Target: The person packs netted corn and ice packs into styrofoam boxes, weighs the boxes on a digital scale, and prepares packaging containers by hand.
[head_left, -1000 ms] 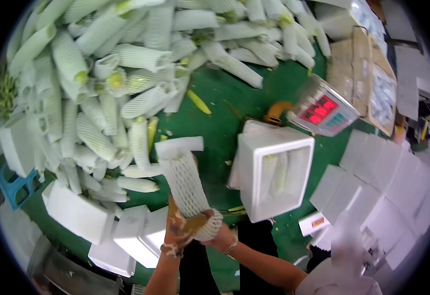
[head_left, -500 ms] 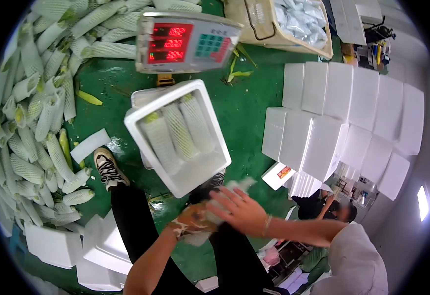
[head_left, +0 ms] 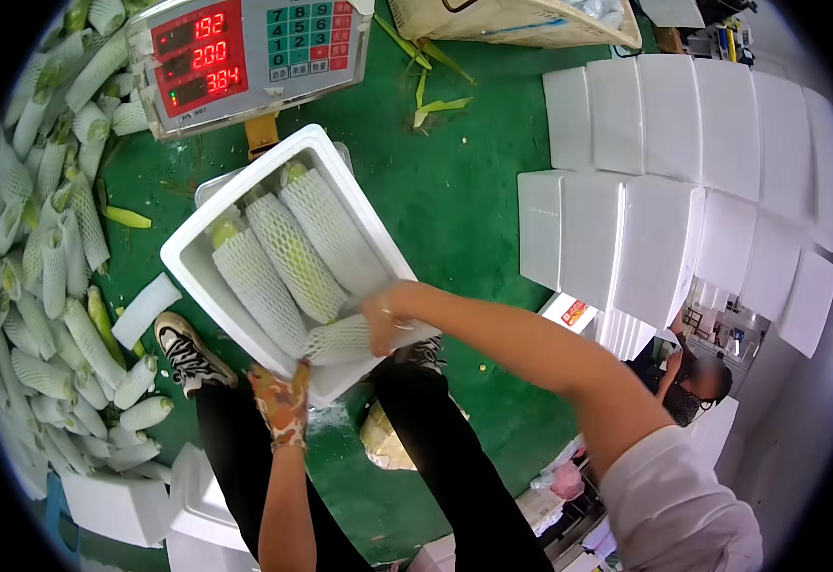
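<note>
A white foam box [head_left: 193, 238] stands tilted in view in front of my feet. Three ears of corn [head_left: 297, 253] in white foam net sleeves lie side by side in it. Across their near ends lies another sleeved ear of corn [head_left: 338, 340]. My right hand [head_left: 386, 319], bare and slightly blurred, is closed around this ear's right end inside the box. My left hand [head_left: 281, 400], in a camouflage-patterned glove, is at the box's near left edge, fingers apart, its fingertips by the ear's left end.
A scale display [head_left: 245, 57] with red digits stands beyond the box. Many sleeved ears [head_left: 54, 353] are heaped at left. White foam boxes [head_left: 617, 210] are stacked at right, with another person [head_left: 688, 386] behind. A beige crate [head_left: 521, 24] stands at the back.
My hands were together over my knees with a sleeved piece between them; now they have parted and reached into the box. The crosswise ear now lies there. My view has shifted closer.
</note>
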`<state>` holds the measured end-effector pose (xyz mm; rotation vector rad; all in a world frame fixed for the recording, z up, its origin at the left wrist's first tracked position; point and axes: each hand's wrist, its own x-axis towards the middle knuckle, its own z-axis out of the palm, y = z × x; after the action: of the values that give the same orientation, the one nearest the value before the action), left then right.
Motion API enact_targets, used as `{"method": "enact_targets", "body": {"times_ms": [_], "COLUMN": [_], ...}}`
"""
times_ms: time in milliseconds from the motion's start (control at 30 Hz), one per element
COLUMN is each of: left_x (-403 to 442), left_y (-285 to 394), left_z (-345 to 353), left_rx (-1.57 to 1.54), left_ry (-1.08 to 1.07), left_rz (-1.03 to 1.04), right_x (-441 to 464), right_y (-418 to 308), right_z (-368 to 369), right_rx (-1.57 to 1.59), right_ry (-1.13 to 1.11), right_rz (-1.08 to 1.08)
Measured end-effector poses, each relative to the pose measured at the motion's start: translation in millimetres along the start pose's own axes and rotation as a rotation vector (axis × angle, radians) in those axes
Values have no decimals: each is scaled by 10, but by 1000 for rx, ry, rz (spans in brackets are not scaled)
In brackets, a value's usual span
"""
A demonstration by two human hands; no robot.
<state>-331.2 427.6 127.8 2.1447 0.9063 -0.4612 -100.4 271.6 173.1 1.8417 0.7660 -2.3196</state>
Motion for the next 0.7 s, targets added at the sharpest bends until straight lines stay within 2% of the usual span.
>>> {"method": "enact_targets", "body": {"times_ms": [67,100,200,300,400,500,567,633,700], "left_x": [-1,38,49,156,189,275,261,228,280], "left_y": [-438,-293,-50,-67,42,60,-134,-37,3], "left_z": [359,234,-53,-279,-429,-489,-376,-454,-497], "left_rx": [-535,-498,-224,-107,-150,-179,-158,-234,-254], "left_ry": [46,43,35,78,50,46,38,-28,-37], "left_rz": [-9,5,105,65,40,68,63,34,16], "right_x": [327,412,505,-274,-370,480,711,743,480], "right_y": [-184,-224,-24,-230,-556,-430,-329,-303,-336], "right_z": [-72,-56,601,612,726,838,650,648,828], "right_rx": [-252,-381,-414,-418,-235,-246,-179,-80,-171], "right_ry": [-6,-12,843,1182,579,867,848,852,1053], "right_rz": [38,56,-167,-388,-79,-48,-7,-24,-144]}}
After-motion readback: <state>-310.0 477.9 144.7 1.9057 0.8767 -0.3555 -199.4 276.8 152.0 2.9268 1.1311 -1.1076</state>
